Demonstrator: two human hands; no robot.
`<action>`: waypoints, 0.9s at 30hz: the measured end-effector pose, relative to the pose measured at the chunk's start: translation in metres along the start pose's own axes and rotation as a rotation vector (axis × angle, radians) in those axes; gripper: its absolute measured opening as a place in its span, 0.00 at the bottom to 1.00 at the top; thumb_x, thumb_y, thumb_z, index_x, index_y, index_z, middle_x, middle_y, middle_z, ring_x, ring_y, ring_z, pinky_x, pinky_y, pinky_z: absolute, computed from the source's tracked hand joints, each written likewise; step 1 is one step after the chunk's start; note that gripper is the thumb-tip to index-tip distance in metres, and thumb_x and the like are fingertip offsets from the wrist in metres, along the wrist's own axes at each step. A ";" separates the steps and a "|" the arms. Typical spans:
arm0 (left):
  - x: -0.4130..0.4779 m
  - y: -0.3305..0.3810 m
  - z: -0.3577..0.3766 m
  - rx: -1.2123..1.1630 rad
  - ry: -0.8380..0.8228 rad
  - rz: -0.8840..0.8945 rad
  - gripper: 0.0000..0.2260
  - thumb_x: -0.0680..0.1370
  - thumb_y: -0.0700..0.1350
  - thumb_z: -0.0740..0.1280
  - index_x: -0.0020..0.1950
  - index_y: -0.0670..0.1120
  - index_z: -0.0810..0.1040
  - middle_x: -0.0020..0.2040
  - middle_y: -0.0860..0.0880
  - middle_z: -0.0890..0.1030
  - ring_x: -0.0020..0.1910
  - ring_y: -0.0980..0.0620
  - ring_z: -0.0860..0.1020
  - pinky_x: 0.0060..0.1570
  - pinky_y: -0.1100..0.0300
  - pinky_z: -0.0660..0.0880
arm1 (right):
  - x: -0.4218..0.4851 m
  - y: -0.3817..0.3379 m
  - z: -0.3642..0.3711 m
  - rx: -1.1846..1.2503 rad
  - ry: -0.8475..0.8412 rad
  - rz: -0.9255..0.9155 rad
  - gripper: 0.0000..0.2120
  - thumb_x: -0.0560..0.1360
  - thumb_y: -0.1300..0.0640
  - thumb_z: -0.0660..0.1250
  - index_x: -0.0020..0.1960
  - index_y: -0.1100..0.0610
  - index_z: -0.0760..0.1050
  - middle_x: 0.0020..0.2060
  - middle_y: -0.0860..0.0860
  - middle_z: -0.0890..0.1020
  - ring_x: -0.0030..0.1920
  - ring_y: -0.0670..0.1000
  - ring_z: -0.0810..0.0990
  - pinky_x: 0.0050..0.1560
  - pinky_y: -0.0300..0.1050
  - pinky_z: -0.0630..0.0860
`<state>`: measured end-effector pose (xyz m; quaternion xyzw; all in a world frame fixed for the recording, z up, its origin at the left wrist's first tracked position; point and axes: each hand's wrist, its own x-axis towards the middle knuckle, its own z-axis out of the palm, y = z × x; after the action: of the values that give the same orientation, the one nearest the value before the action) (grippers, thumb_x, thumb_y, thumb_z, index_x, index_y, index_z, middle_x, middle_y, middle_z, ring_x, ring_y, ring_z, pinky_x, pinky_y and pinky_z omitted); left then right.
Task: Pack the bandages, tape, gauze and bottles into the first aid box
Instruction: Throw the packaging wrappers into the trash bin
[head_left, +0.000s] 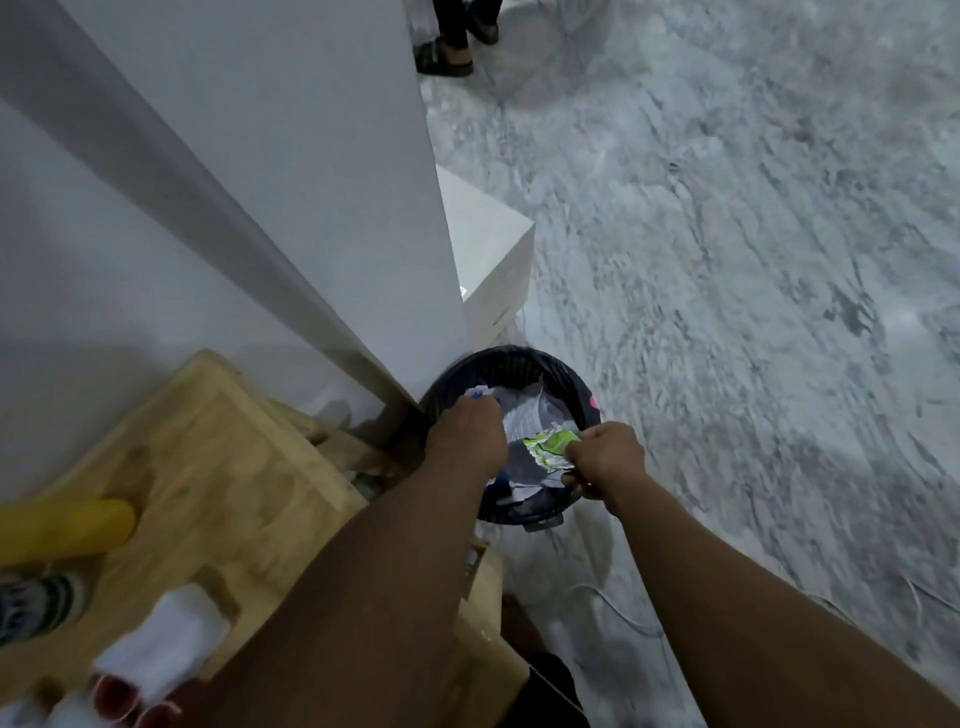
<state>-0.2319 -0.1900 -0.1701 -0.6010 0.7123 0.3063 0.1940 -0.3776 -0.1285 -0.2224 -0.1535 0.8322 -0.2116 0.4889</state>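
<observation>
Both of my hands reach over a black waste bin (524, 364) on the floor. My left hand (467, 436) is curled over a white scrap of wrapper with blue print (480, 392) at the bin's left rim. My right hand (605, 457) pinches a crumpled green and white wrapper (548, 447) above the bin's paper scraps. On the wooden table (208, 467) at lower left lie a white gauze roll (166, 639), a yellow bottle (67, 530), a green-striped bottle (41, 603) and red-ended rolls (124, 701). The first aid box is not in view.
A white pillar (311, 182) stands just left of the bin, with a white box (493, 260) behind it. Grey marbled floor (753, 260) spreads to the right. Another person's feet in dark sandals (447, 57) stand at the top. A thin cable (613, 608) lies on the floor.
</observation>
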 end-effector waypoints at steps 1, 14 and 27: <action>0.006 0.000 0.006 0.002 -0.007 -0.004 0.14 0.78 0.36 0.68 0.64 0.41 0.76 0.62 0.40 0.79 0.60 0.39 0.81 0.55 0.47 0.81 | 0.005 0.004 0.006 -0.005 -0.007 0.013 0.10 0.71 0.68 0.67 0.37 0.57 0.70 0.31 0.59 0.77 0.29 0.59 0.85 0.26 0.44 0.74; 0.056 -0.008 0.034 0.015 -0.032 -0.038 0.13 0.78 0.37 0.69 0.62 0.43 0.77 0.59 0.41 0.80 0.55 0.40 0.82 0.55 0.45 0.82 | 0.047 0.007 0.036 -0.033 -0.074 0.010 0.09 0.75 0.66 0.67 0.39 0.59 0.69 0.31 0.60 0.79 0.32 0.60 0.84 0.31 0.48 0.77; 0.072 -0.014 0.036 -0.020 -0.053 -0.041 0.11 0.78 0.40 0.72 0.59 0.42 0.77 0.59 0.40 0.80 0.56 0.40 0.82 0.54 0.46 0.82 | 0.060 0.004 0.045 -0.011 -0.104 0.003 0.09 0.75 0.62 0.69 0.40 0.58 0.70 0.39 0.63 0.83 0.28 0.57 0.82 0.31 0.49 0.81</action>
<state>-0.2363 -0.2205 -0.2457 -0.6089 0.6913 0.3255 0.2131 -0.3666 -0.1617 -0.2887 -0.1656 0.8071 -0.1980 0.5310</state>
